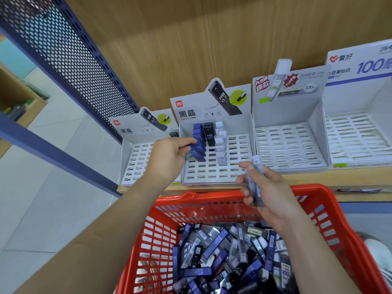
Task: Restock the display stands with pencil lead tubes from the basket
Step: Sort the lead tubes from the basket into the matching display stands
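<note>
Over the 2nd grey cardboard display stand (214,174) from the left, a dark-blue plastic pencil lead tube (196,153) is pinched tilted by the left hand (169,159), just beside a row of blue tubes (198,132) stood in the slots. A few clear-grey lead tubes (256,183) are gripped approx. upright in the right hand (270,190), above the far rim of the red plastic basket (331,209). Many more mixed tubes (222,255) are piled in it.

The basket (331,200) is glossy red plastic with slotted walls. The tubes (216,251) in it are smooth, shiny plastic. The display stands (214,175) look like matt white printed cardboard. The back panel (191,39) behind them shows matt wood grain. The screen (70,60) at far left is perforated blue-painted metal.
</note>
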Tool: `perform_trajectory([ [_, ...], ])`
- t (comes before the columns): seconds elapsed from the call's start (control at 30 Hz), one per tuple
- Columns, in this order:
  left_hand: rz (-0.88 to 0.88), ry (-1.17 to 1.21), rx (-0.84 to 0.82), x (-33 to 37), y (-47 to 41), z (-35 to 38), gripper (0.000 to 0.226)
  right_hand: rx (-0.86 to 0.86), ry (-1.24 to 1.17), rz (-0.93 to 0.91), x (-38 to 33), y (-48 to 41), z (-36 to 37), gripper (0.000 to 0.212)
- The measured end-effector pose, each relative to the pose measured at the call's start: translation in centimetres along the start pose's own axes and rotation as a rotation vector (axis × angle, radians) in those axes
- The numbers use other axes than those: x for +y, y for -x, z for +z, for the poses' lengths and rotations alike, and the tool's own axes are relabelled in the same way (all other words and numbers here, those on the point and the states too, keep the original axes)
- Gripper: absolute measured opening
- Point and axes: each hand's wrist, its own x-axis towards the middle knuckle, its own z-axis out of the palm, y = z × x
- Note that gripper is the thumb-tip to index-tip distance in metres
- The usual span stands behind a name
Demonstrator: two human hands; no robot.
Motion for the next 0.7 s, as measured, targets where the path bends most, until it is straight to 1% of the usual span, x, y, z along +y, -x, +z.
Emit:
perform_trajectory([
  [0.07, 0.03, -0.054, -0.037, 0.2, -0.4, 0.1, 0.03, 0.004, -0.014, 0.011, 0.1, 0.0, 0.0, 0.02],
  [0.13, 0.002, -0.042, -0.049, 0.4, -1.0, 0.3, 0.031, 0.005, -0.069, 0.038, 0.0, -0.1, -0.1, 0.021],
  [0.23, -0.079, 0.056, 0.0, 0.5, -1.6, 0.9, 0.019, -0.012, -0.169, 0.086, -0.2, 0.0, -0.3, 0.031],
  [0.33, -0.097, 0.07, 0.06, 0.5, -1.3, 1.6, 0.012, -0.058, -0.219, 0.103, -0.3, 0.1, -0.4, 0.03],
  [0.4, -0.074, 0.063, 0.101, 0.3, -1.1, 1.8, 0.012, -0.102, -0.231, 0.113, -0.5, 0.4, -0.4, 0.025],
  [0.47, -0.011, -0.015, 0.139, 0.3, -1.0, 1.7, 0.013, -0.146, -0.221, 0.122, -0.6, 0.6, -0.4, 0.023],
  [0.53, 0.012, -0.046, 0.162, 0.7, -0.7, 1.3, 0.015, -0.178, -0.178, 0.121, -0.8, 0.7, -0.3, 0.023],
  [0.57, -0.004, -0.013, 0.172, 1.2, -0.3, 1.0, 0.017, -0.198, -0.147, 0.119, -0.9, 0.8, -0.3, 0.024],
  [0.6, -0.037, 0.076, 0.17, 1.8, 0.3, 0.7, 0.019, -0.225, -0.115, 0.117, -1.0, 0.8, -0.2, 0.026],
  [0.63, -0.077, 0.223, 0.135, 2.5, 1.0, 0.3, 0.019, -0.261, -0.083, 0.118, -1.1, 0.9, -0.2, 0.027],
  [0.7, -0.147, 0.533, -0.051, 4.4, 2.5, -0.1, 0.019, -0.333, -0.019, 0.129, -1.3, 1.0, -0.1, 0.028],
])
